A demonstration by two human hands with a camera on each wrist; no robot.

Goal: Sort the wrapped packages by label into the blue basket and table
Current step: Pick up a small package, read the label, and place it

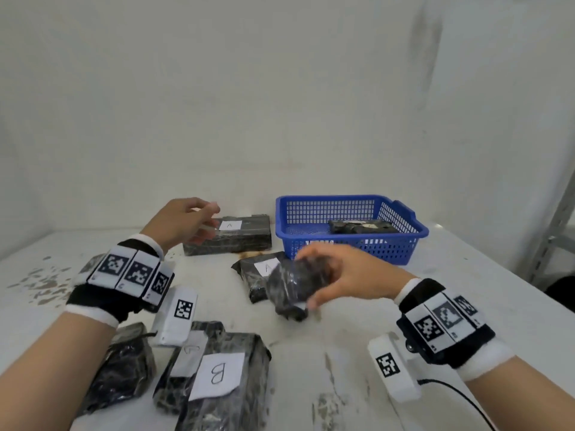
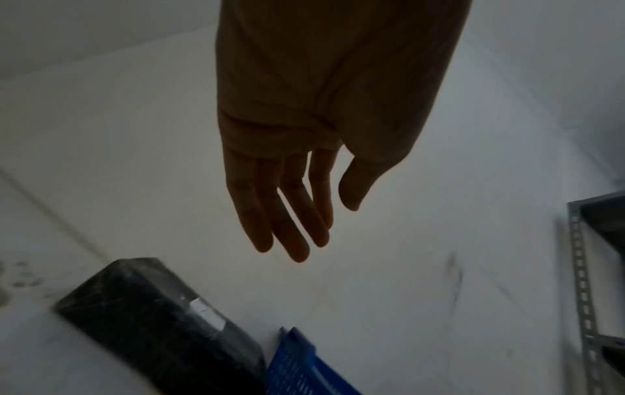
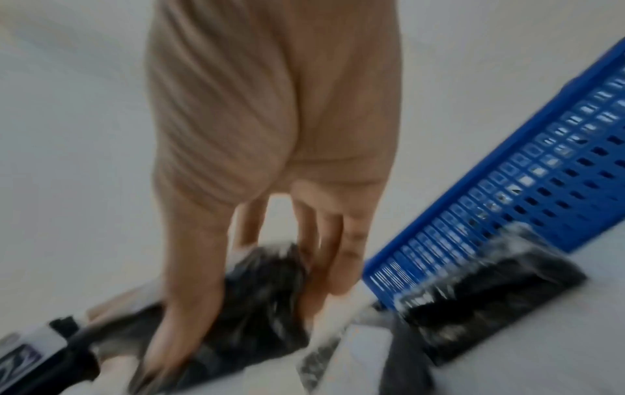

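Note:
My right hand grips a small black wrapped package above the table, just in front of the blue basket; its label is hidden. The right wrist view shows the thumb and fingers around that package. One black package lies inside the basket. My left hand hovers with straight fingers over a long package labelled A and holds nothing. Another A package lies mid-table. A large B package lies at the front.
Two more black packages lie at the front left beside the B package. The white table is stained. A white wall stands close behind the basket. A grey metal shelf upright is at the right edge.

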